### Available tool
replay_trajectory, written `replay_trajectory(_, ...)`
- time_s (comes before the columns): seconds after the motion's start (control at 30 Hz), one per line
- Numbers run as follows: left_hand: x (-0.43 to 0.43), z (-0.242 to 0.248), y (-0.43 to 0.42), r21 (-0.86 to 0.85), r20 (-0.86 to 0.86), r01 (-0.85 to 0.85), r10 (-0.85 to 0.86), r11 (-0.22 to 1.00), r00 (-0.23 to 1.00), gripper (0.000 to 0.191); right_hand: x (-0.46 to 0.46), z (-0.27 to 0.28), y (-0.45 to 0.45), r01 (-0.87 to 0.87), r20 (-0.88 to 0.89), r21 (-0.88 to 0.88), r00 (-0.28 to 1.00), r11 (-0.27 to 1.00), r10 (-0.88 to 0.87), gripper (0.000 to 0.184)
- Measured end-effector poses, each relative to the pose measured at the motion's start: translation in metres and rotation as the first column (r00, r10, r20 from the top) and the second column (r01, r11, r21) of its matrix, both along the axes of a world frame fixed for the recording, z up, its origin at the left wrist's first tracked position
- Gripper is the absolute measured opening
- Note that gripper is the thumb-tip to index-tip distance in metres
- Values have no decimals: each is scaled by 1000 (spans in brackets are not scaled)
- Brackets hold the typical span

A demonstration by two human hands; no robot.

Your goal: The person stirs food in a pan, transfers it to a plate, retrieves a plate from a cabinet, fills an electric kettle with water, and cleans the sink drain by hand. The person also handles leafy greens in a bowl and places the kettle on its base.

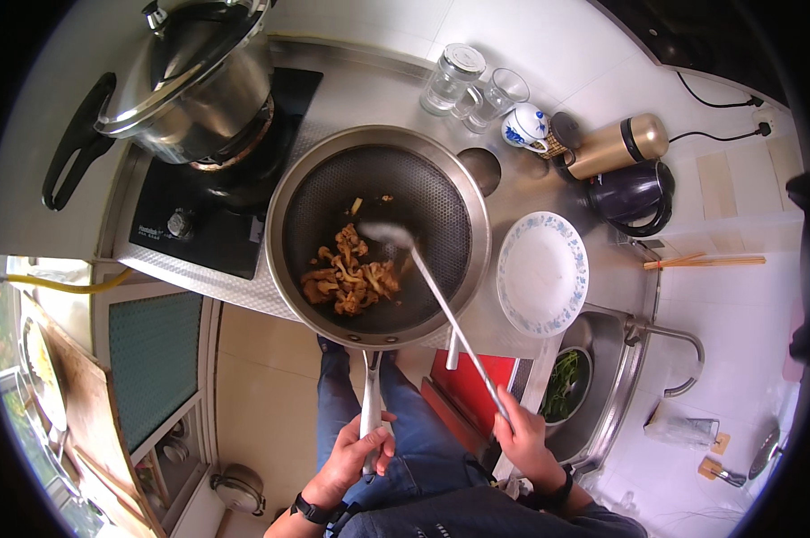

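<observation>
My left hand (pixel 362 447) grips the metal handle of a wok (pixel 276 222), which is held above the steel counter edge. In the wok's lower left lie browned cauliflower pieces (pixel 351 276); a few small bits sit higher up. My right hand (pixel 523 430) holds the long handle of a metal ladle or spatula (pixel 445 306). Its head, blurred, is inside the wok just above the cauliflower. Right of the wok stands a white plate (pixel 543 274) with a blue floral rim, holding no food.
A large pressure cooker (pixel 203 101) stands on the black gas hob (pixel 196 228) at left. Glass mugs (pixel 449 81), a teapot (pixel 525 126), a golden flask (pixel 613 148) and a dark kettle (pixel 630 195) line the wall. Greens (pixel 561 387) lie in a bowl in the sink (pixel 597 403).
</observation>
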State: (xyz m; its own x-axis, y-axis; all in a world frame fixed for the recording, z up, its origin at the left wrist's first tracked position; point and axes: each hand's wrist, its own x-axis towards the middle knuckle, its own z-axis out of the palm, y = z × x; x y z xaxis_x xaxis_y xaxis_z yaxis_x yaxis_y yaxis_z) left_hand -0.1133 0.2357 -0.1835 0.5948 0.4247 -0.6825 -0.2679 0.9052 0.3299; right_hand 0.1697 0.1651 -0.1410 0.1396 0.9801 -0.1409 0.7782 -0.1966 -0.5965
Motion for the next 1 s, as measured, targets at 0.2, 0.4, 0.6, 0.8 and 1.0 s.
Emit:
replay_trajectory(0.2, -1, 1, -1, 17, 5, 3, -3, 1000, 1000, 38, -1, -47, 54, 69, 7, 87, 998, 994, -70, 51)
replay_trajectory(0.4, -2, 0, -1, 0, 19, -2, 2, 1000, 1000, 38, -8, -20, 36, -183, 16, 67, 983, 981, 183, 52)
replay_trajectory(0.6, -2, -2, -2, 9, 47, -16, 16, 1000, 999, 42, 6, -9, 32, -102, 37, 111, 994, 989, 98, 50)
replay_trajectory(0.8, -1, 0, -1, 37, 22, -9, 9, 999, 1000, 44, 9, -27, 39, 48, -10, 79, 999, 996, -47, 50)
replay_trajectory(1.0, 0, -1, 0, 53, 2, -5, 5, 999, 1000, 43, 3, -7, 16, -137, -69, 52, 988, 989, 141, 49)
